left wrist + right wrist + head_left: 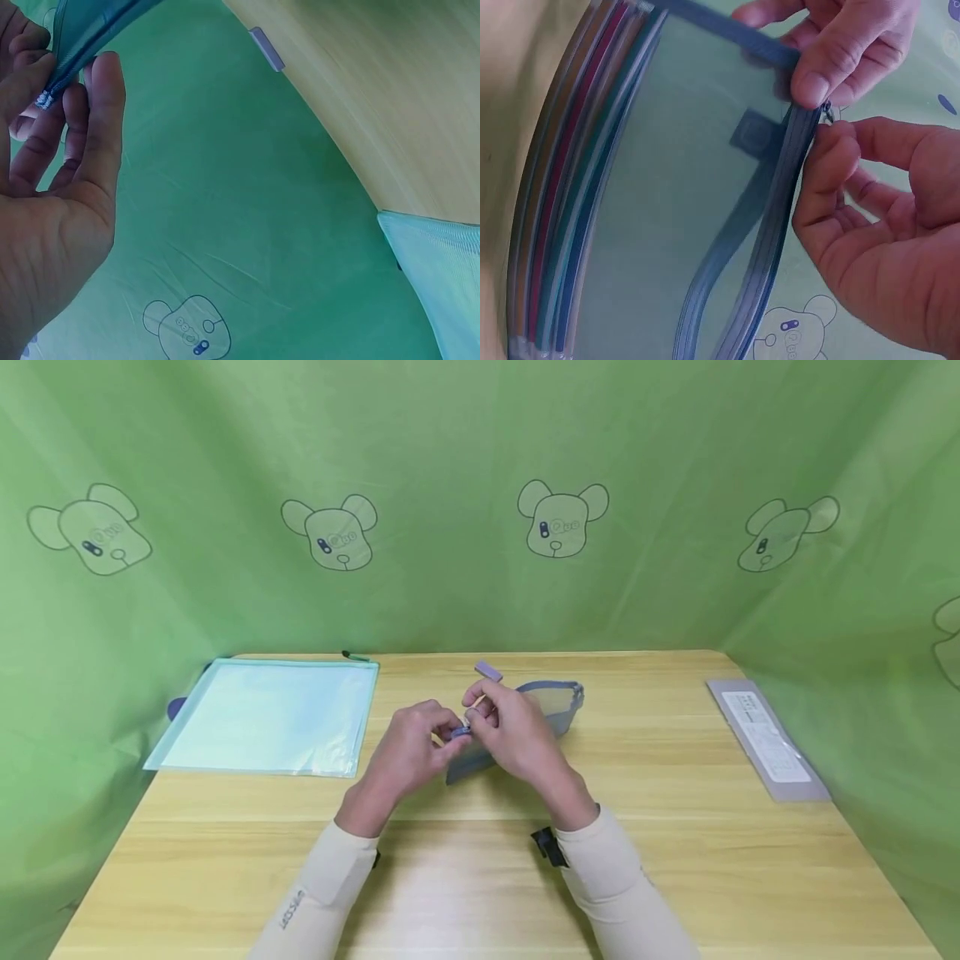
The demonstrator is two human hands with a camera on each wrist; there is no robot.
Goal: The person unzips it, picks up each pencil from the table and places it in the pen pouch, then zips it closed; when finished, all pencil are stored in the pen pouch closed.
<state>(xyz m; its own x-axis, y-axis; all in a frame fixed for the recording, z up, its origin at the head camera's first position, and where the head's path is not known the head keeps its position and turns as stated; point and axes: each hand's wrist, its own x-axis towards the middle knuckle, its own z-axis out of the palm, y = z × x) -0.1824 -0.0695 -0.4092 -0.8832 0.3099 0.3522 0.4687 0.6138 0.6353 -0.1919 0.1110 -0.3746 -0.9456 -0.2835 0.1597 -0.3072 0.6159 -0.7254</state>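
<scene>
A see-through blue-grey zip pouch (682,150) stands tilted between my hands, with several coloured pencil-like sticks (577,187) inside along its bottom. My left hand (420,747) pinches the pouch's top corner, at one end of the zipper. Close against it, the thumb and finger of my right hand (513,731) pinch the small zipper pull (827,112). Away from that corner the zipper edges (772,225) spread apart, and the mouth gapes in the head view. In the left wrist view, the near hand (67,172) covers part of the corner.
A small purple block (488,671) lies near the table's back edge. On the left is a flat light-blue zip document bag (262,718), with a dark purple round thing (176,707) at its edge. A flat grey-purple package (783,787) with a white label lies at the right edge.
</scene>
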